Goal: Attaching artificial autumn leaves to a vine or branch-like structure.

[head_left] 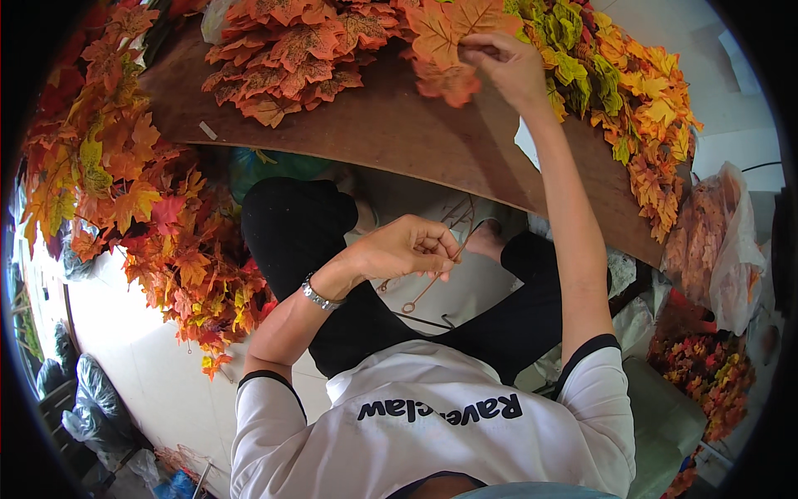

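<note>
My left hand (411, 248), with a metal watch on its wrist, is closed in a pinch above my lap. In it is a thin brown stem (426, 289) with a small loop at its lower end; the upper part runs up past my fingers. Over the far side of the brown board my right hand (505, 68) pinches an orange artificial maple leaf (455, 32) between thumb and fingers. Next to it on the left lies a thick pile of orange-red artificial leaves (295, 54). On its right are yellow-green leaves (573, 50).
The brown board (374, 137) spans in front of my knees. Strings of orange and red leaves (137, 200) hang at the left, and yellow-orange leaves (657, 108) drape over the board's right end. A clear plastic bag (731, 241) and a red-orange leaf heap (702, 378) stand at the right.
</note>
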Motion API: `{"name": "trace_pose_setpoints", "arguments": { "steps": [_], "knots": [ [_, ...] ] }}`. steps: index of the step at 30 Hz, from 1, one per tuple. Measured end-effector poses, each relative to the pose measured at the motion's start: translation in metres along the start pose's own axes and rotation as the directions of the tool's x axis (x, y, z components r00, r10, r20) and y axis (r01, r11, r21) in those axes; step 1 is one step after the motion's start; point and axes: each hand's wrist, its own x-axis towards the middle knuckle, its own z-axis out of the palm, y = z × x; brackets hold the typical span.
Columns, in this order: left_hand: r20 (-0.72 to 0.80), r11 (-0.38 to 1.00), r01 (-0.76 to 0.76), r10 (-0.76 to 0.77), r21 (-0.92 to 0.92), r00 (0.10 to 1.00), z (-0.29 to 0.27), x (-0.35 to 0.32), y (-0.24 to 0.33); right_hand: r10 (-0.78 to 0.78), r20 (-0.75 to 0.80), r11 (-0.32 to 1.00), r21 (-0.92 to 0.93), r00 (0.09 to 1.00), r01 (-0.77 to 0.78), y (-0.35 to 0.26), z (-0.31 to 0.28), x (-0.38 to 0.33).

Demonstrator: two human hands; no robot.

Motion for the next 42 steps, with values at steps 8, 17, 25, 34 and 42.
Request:
{"name": "trace_pose_setpoints", "arguments": {
  "steps": [8,17,25,34,42],
  "knots": [
    [0.001,1.0,0.025,-0.025,-0.003,1.0,0.003,0.002,0.0,0.453,0.356,0.891,-0.146,0.817,-0.431,-0.044,-0.027,0.047],
    [0.028,0.999,0.011,-0.01,-0.039,1.0,0.003,-0.001,0.006,0.115,0.398,0.564,0.728,0.91,-0.39,-0.038,-0.049,0.016],
    [0.155,0.996,0.089,-0.086,-0.012,0.984,0.012,0.01,-0.004,0.475,-0.049,0.848,-0.244,0.879,-0.471,0.042,0.011,-0.03],
    [0.041,0.997,-0.008,0.011,-0.074,0.999,0.011,0.012,-0.01,0.378,-0.131,0.765,0.602,0.917,-0.229,-0.01,0.023,-0.06],
    [-0.23,0.919,-0.313,0.26,-0.239,0.938,0.019,0.023,0.016,0.457,0.073,-0.125,0.992,0.886,-0.018,-0.07,-0.059,-0.178]
  ]
}}
